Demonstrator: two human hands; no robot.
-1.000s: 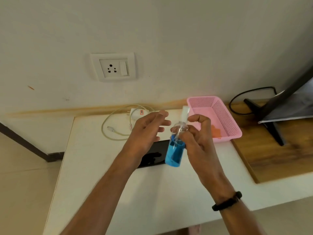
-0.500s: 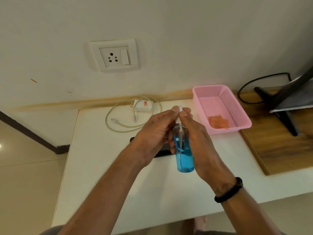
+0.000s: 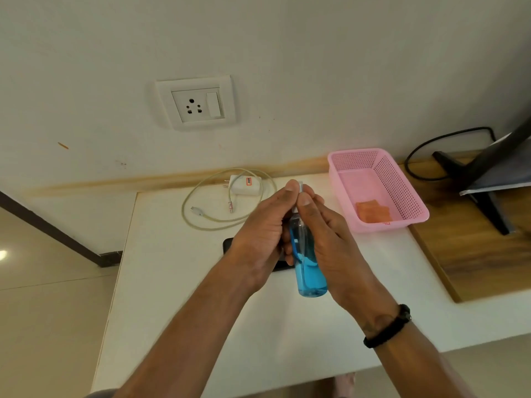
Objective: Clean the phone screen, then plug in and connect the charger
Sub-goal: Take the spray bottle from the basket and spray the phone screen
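Note:
A clear spray bottle point(image 3: 310, 271) of blue liquid is held upright above the white table point(image 3: 178, 282). My right hand point(image 3: 330, 239) grips its body, and my left hand point(image 3: 261, 234) pinches its white cap at the top. The black phone point(image 3: 228, 244) lies flat on the table beneath my hands, mostly hidden. A white charger point(image 3: 245, 185) with its coiled cable point(image 3: 201, 219) lies at the back of the table. The wall socket point(image 3: 198, 104) sits above it. An orange cloth point(image 3: 373, 212) lies in the pink basket point(image 3: 402, 179).
A wooden board point(image 3: 474, 254) lies on the right with a black monitor stand point(image 3: 485, 202) and a black cable point(image 3: 425, 150) on it. The table's left edge drops to a tiled floor point(image 3: 43, 311).
My left hand has closed in from open beside the bottle onto its cap. The bottle has gone from tilted to upright. The camera view has shifted slightly.

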